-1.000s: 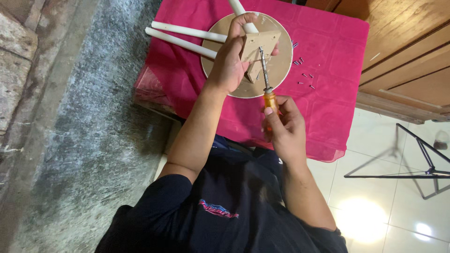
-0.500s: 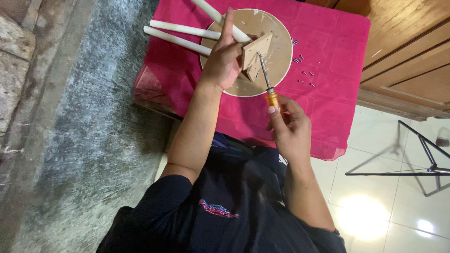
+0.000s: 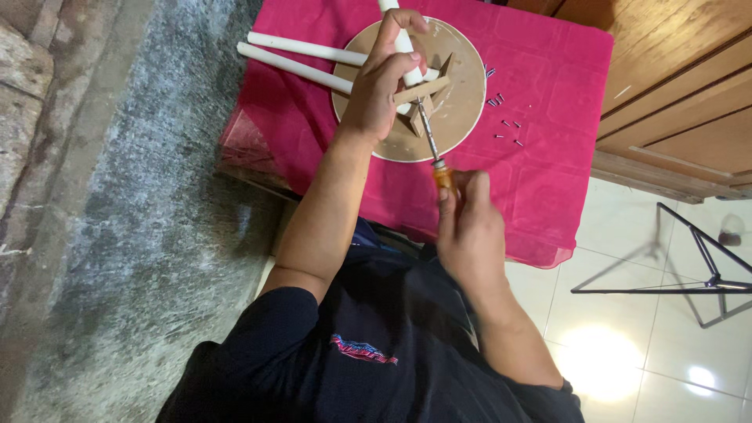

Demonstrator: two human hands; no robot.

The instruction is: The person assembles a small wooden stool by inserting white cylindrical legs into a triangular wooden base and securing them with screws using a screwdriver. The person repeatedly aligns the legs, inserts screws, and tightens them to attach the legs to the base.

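Observation:
A round wooden seat disc (image 3: pixel 462 86) lies flat on a table under a pink cloth (image 3: pixel 548 157). A wooden cross bracket (image 3: pixel 427 98) stands on the disc. My left hand (image 3: pixel 384 82) grips a white stool leg (image 3: pixel 399 47) standing up at the bracket. My right hand (image 3: pixel 466 227) holds a screwdriver (image 3: pixel 435 149) with an orange handle, and its tip rests at the bracket.
Two more white legs (image 3: pixel 301 59) lie on the cloth left of the disc. Several small screws (image 3: pixel 505 121) are scattered right of it. A wooden cabinet (image 3: pixel 674 86) stands at the right, a black tripod (image 3: pixel 689 266) on the white tiles, grey concrete to the left.
The view has shifted slightly. My left hand has moved up from the bracket onto the upright white leg. The screwdriver stays at the bracket.

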